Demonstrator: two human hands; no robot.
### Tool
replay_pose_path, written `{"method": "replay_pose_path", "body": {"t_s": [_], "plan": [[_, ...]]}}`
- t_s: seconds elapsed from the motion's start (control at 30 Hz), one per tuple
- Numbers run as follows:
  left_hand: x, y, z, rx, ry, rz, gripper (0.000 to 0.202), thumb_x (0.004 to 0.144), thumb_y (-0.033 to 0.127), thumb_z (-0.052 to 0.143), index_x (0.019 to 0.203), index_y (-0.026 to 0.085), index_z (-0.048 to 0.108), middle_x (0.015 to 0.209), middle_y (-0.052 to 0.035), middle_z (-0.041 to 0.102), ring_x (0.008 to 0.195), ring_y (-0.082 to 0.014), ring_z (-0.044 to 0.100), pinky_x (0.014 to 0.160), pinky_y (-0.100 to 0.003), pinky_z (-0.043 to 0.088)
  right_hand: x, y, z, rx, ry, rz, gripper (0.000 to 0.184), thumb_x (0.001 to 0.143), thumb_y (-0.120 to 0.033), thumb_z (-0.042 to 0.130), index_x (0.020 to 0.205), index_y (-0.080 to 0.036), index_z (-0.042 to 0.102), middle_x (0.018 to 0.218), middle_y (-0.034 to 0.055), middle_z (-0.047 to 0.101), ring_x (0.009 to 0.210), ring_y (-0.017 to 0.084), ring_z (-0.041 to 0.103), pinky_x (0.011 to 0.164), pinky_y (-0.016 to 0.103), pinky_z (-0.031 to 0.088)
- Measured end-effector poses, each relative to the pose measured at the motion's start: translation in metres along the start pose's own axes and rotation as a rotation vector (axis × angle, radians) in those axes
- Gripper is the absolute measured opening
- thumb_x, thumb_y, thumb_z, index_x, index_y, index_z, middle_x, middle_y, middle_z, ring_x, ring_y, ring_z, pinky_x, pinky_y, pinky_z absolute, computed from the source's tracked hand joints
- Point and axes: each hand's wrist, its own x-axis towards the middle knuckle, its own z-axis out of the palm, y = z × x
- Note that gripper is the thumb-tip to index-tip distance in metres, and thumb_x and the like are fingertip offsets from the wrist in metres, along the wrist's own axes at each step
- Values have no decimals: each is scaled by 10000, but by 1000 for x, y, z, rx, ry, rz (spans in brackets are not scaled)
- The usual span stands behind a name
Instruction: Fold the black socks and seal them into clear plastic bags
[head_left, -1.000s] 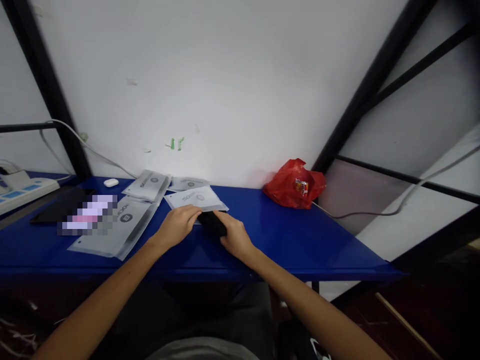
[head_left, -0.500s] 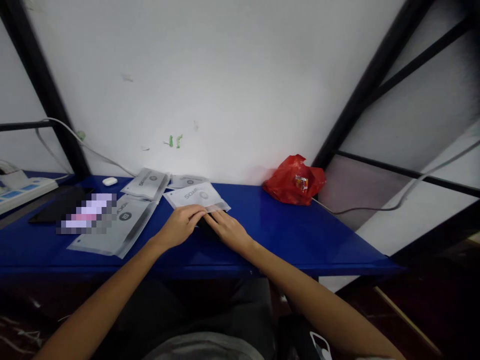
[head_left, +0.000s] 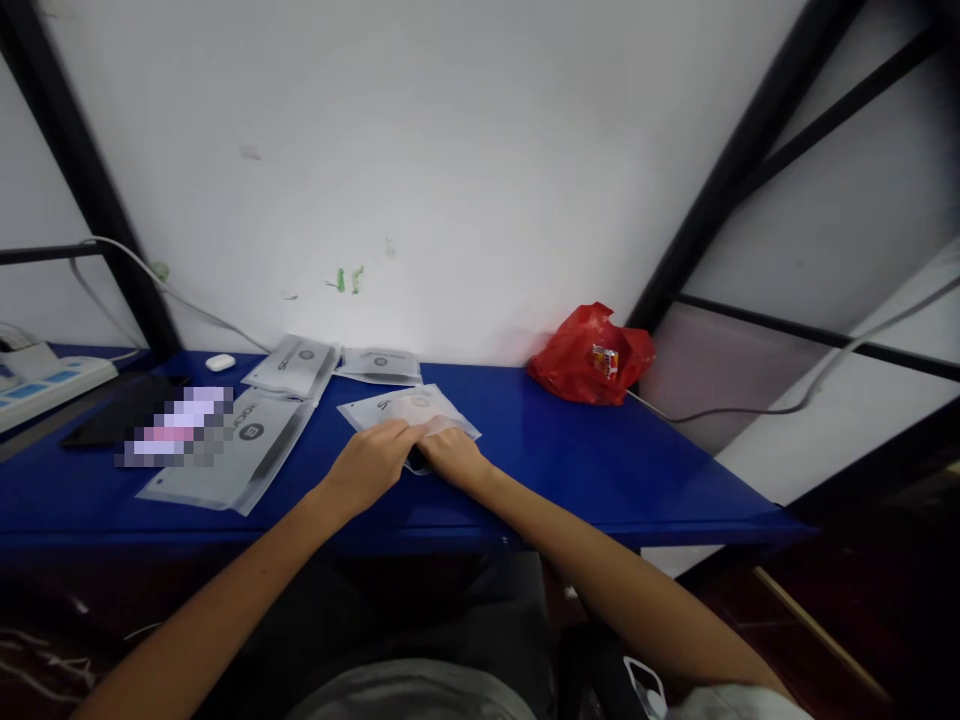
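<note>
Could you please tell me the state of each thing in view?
Handled bag: open
Left hand: pinching its edge
Right hand: fingers apparently inside it
Black item: mostly hidden
Three other bags: lying down, closure unclear
Red bag: crumpled
Earbud case: shut
Tablet: lying flat, dark

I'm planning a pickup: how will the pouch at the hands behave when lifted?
The pouch likely bends easily, as it looks thin and translucent. It may sag open, since it partly covers the right hand.
</note>
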Motion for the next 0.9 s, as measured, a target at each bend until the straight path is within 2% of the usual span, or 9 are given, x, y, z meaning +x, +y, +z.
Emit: {"method": "replay_pose_path", "body": {"t_s": [0.1,0.17,0.23,0.4,0.5,0.6,0.77,0.83,0.9], "plan": [[-2,3,-1,32,-14,60,277,902,92,355,1053,138,583,837,-61,634,798,-180,607,732,-293,502,11,9,12,48,87,15,327,872,-94,452,1166,-112,596,1115,153,654,1075,265,604,969,401,461],[-7,1,-2,85,-6,56,300,898,80,335,1046,145,587,830,-61,627,776,-177,597,720,-297,500,12,13,17,85,164,55,387,880,-123,454,1258,-140,537,1218,130,611,1176,266,540,1047,406,396],[-13,-3,-1,139,12,27,331,887,63,326,1065,159,588,808,-56,616,755,-171,589,708,-296,499,9,14,19,119,189,114,414,882,-121,446,1288,-171,510,1237,106,605,1205,255,518,1080,412,359],[-21,-13,7,225,16,27,370,881,44,324,1109,153,594,756,-52,595,720,-168,580,670,-280,488,2,7,15,202,151,200,423,859,-42,393,1230,-166,553,1204,96,627,1188,249,532,1069,415,362],[-22,-16,12,219,4,15,351,900,71,336,1117,161,596,745,-46,593,716,-161,582,653,-259,478,4,4,10,278,79,213,452,793,-35,480,1217,-177,549,1216,84,618,1163,232,549,1042,389,391],[-22,-19,15,210,20,-7,331,912,98,348,1125,160,593,745,-44,601,724,-159,589,642,-246,470,3,2,2,374,29,153,501,732,-81,576,1223,-163,523,1241,106,596,1152,231,549,1012,396,414],[-25,-22,18,195,64,-62,333,926,127,347,1159,166,582,744,-42,617,721,-154,600,633,-232,463,-15,-16,-27,410,27,31,470,796,-210,583,1245,-104,490,1219,162,588,1130,244,548,945,405,453],[-26,-22,16,178,48,-80,331,928,141,350,1159,176,584,750,-45,620,730,-156,600,636,-232,463,-24,-24,-40,370,60,-12,426,829,-218,549,1244,-131,506,1194,145,604,1097,234,567,923,391,469],[-25,-22,12,174,6,-86,321,928,154,360,1150,186,590,750,-45,616,731,-160,596,636,-236,462,-32,-29,-49,322,148,-12,343,869,-220,492,1202,-167,554,1145,116,636,1046,217,596,898,371,486]]}}
